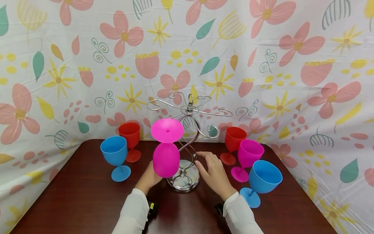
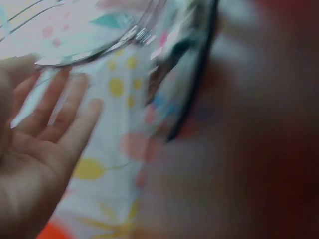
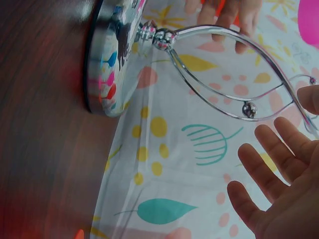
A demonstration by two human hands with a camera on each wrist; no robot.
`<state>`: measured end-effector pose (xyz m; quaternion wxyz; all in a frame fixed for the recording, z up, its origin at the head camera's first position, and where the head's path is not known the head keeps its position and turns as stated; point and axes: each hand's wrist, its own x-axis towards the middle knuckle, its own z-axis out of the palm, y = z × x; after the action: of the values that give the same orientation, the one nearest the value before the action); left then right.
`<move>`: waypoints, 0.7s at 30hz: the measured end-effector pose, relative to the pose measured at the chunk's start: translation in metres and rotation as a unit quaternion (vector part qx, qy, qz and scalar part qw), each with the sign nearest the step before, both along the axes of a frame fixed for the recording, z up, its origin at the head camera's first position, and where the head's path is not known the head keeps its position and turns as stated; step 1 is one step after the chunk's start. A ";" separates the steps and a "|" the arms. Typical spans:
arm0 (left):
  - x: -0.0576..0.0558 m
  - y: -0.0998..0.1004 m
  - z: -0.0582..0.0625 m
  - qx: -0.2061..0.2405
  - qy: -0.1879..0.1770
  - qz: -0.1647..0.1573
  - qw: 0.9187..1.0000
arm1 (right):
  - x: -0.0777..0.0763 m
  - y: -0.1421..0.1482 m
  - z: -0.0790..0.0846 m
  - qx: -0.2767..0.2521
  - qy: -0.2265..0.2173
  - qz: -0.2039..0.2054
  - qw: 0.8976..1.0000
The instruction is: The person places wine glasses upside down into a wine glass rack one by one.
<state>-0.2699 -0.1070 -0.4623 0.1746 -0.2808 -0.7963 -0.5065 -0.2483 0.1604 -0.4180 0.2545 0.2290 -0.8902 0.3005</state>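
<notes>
A chrome goblet rack stands mid-table on a round mirror base. A pink goblet hangs upside down from one of its arms. My left hand is just left of the base, partly hidden behind the pink bowl; in the left wrist view it is open with straight fingers and holds nothing. My right hand hovers open right of the rack's curved stem, palm and fingers spread, fingertips close to the wire but not gripping it.
Upright goblets ring the rack: a blue one and a red one on the left, red, pink and blue on the right. A floral cloth hangs behind the dark wooden table.
</notes>
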 end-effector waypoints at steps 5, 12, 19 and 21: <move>0.008 -0.026 0.031 -0.092 -0.032 0.034 0.995 | -0.002 0.004 0.000 0.002 0.000 -0.009 1.000; 0.035 -0.051 0.076 -0.147 -0.045 0.092 0.984 | -0.005 0.008 -0.002 0.019 -0.014 -0.010 1.000; 0.049 -0.061 0.107 -0.139 0.071 0.184 0.971 | -0.007 0.011 -0.002 0.027 -0.045 -0.013 0.999; 0.051 -0.065 0.109 -0.146 0.087 0.223 0.960 | -0.007 0.013 -0.003 0.027 -0.052 -0.014 0.998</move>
<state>-0.2188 -0.1718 -0.3534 0.3094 -0.1615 -0.8856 -0.3066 -0.2551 0.1730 -0.4214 0.2055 0.2074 -0.9133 0.2841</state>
